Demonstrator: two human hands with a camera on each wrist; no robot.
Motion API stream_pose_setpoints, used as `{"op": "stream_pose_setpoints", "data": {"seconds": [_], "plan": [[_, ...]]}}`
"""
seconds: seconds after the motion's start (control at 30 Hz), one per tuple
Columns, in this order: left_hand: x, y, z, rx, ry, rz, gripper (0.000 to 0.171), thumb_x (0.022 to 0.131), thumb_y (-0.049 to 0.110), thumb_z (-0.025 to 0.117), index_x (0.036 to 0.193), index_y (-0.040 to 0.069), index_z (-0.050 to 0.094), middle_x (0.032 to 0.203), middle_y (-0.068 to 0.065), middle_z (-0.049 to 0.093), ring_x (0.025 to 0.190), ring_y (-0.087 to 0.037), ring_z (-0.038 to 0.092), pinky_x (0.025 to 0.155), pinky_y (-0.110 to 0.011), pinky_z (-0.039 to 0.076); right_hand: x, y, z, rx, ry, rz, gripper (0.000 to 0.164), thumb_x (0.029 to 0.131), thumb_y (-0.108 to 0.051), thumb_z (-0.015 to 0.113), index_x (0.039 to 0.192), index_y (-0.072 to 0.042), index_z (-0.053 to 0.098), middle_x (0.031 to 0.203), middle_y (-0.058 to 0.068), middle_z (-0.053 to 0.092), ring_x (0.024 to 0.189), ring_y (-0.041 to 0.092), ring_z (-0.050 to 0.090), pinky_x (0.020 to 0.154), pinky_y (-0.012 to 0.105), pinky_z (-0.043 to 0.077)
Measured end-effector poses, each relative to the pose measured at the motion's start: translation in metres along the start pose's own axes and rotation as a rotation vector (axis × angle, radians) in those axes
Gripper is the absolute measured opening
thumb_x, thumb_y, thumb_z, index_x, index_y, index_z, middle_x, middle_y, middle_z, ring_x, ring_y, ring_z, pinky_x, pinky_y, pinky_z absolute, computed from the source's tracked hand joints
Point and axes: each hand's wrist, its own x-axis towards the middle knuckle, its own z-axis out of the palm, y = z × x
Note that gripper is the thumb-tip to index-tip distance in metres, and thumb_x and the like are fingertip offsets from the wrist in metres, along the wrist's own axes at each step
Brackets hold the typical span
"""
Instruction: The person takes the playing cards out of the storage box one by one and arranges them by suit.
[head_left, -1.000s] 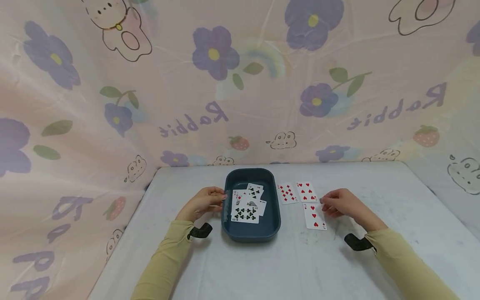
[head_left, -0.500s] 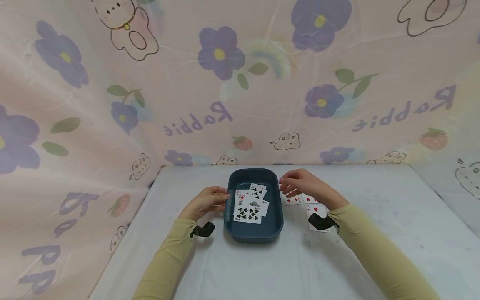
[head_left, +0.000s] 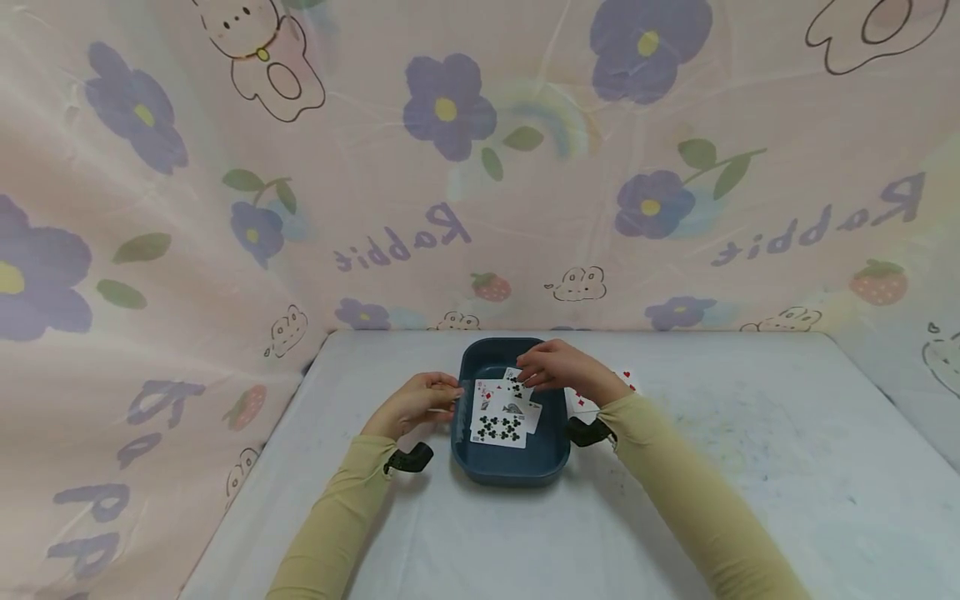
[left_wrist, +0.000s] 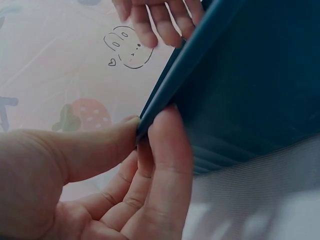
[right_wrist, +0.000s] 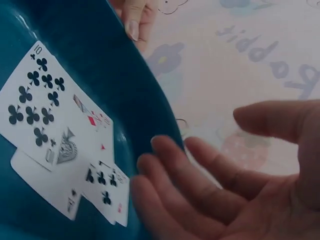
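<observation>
My left hand [head_left: 416, 406] pinches the left rim of a dark blue rectangular tray [head_left: 510, 468], thumb on one side and fingers on the other, as the left wrist view shows. Inside the tray several playing cards overlap face up. The ten of clubs [right_wrist: 55, 110] lies on top, an ace [right_wrist: 47, 185] pokes out beneath it, and another club card [right_wrist: 104, 186] sits toward the far side. My right hand [head_left: 566, 368] hovers over the tray's far right part, above the cards. Its fingers are loosely bent and apart from the thumb, with nothing between them.
Right of the tray, a diamonds card [head_left: 582, 403] and a hearts card [head_left: 627, 380] lie on the white table [head_left: 750, 433], partly covered by my right arm. A patterned cloth [head_left: 525, 192] hangs behind the table and along its sides.
My right hand has moved left, from beside the three of hearts, across the table cards to above the tray. My left hand keeps its grip on the rim. The view has shifted slightly.
</observation>
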Motion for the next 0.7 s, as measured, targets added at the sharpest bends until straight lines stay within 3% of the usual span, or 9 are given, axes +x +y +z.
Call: {"op": "stream_pose_setpoints", "data": {"seconds": [0.37,0.7], "plan": [[0.000,0.002,-0.001,-0.006,-0.006,0.009,0.026,0.091,0.011,0.066,0.111,0.000,0.056,0.098,-0.011,0.064,0.081,-0.020,0.062,0.067,-0.030,0.055,0.016,-0.003,0.028,-0.127,0.082,0.137,0.045,0.097,-0.030,0.049,0.121,0.007,0.058,0.110,0.021,0.065,0.107,0.034,0.059,0.093,0.049,0.046],[-0.001,0.002,0.000,-0.007,-0.006,0.005,0.024,0.091,0.008,0.066,0.111,-0.001,0.056,0.094,-0.009,0.064,0.080,-0.019,0.061,0.066,-0.030,0.055,0.020,0.000,0.034,-0.153,0.063,0.222,0.050,0.096,-0.038,0.050,0.126,0.002,0.055,0.118,0.018,0.058,0.110,0.033,0.054,0.091,0.053,0.045]]}}
